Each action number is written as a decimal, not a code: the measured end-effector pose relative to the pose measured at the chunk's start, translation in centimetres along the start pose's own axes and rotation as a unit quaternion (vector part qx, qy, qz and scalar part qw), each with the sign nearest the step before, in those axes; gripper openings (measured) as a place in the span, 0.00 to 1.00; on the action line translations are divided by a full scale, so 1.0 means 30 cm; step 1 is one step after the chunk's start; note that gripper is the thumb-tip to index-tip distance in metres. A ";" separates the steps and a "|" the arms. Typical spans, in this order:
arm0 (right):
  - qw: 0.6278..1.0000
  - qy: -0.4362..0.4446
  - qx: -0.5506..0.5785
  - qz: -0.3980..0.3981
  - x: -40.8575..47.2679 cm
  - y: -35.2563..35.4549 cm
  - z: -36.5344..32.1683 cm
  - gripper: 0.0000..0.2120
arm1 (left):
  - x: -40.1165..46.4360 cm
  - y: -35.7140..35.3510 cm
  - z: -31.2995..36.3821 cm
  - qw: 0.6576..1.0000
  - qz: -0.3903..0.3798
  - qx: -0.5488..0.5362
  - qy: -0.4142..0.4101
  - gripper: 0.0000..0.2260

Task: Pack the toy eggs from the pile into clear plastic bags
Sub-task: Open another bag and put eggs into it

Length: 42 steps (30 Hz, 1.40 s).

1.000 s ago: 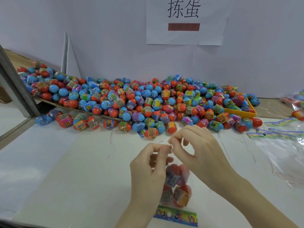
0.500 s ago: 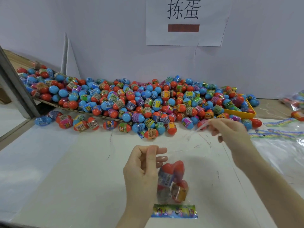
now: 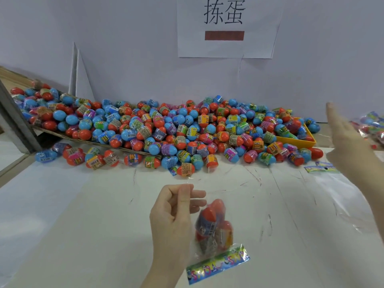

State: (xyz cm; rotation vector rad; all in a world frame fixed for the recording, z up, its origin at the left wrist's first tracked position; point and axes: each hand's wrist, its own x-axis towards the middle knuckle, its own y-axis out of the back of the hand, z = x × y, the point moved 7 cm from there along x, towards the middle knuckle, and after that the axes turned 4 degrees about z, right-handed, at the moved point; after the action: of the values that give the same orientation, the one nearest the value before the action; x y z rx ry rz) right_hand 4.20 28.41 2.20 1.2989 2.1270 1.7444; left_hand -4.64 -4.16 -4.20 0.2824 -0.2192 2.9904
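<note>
Toy eggs pile point(image 3: 166, 129) far, across table point(image 3: 83, 225) | left hand point(image 3: 172, 215) pinches filled bag point(image 3: 214, 229) top, near centre, hanging upright, header card down | right hand point(image 3: 349, 146) now swung right, fingers spread, holding nothing.

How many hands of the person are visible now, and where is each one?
2. The left hand is low in the centre, pinching the top of the filled bag. The right hand is at the right edge, fingers straight, near the pile of eggs.

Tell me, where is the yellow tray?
In the head view, the yellow tray sits far right on the table, half buried under the egg pile.
</note>
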 end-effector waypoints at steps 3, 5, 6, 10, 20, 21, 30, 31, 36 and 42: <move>0.995 0.070 -0.066 0.040 -0.007 -0.006 -0.036 0.51 | 0.002 0.006 -0.002 1.000 0.002 0.000 0.001 0.09; 0.988 0.141 -0.045 0.053 -0.017 -0.017 -0.046 0.45 | 0.002 0.008 -0.003 1.000 0.002 0.000 0.003 0.09; 0.984 0.170 -0.002 0.047 -0.033 -0.012 -0.059 0.42 | 0.002 0.009 -0.003 1.000 0.001 0.000 0.003 0.09; 0.980 0.185 0.069 -0.001 -0.007 -0.043 -0.034 0.20 | 0.000 0.005 0.001 1.000 -0.005 0.002 0.003 0.09; 0.966 -0.046 0.218 -0.129 -0.012 -0.129 -0.063 0.19 | 0.001 0.003 0.003 1.000 -0.012 0.005 -0.002 0.09; 0.962 -0.100 0.200 -0.157 -0.038 -0.131 -0.067 0.13 | 0.001 0.004 0.001 1.000 -0.012 0.006 -0.001 0.09; 0.911 -0.031 0.398 -0.103 -0.057 -0.097 -0.160 0.34 | 0.002 -0.002 0.008 1.000 -0.019 -0.010 -0.007 0.08; 0.866 0.016 0.469 -0.172 -0.072 -0.089 -0.240 0.36 | 0.003 -0.003 0.007 1.000 -0.020 -0.011 -0.005 0.08; 0.959 -0.027 0.234 0.156 -0.090 0.045 -0.177 0.21 | 0.007 0.000 0.005 1.000 -0.024 -0.010 -0.001 0.09; 0.818 -0.037 0.550 -0.168 -0.162 -0.158 -0.344 0.23 | 0.013 -0.014 -0.005 0.998 -0.038 -0.041 0.030 0.10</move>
State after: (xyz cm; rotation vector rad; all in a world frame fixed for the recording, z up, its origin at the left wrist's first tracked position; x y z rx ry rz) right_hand -1.04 17.53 -0.32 0.9224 3.1478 0.1992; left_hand -4.98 -3.69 -4.22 0.1877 -0.3168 2.9003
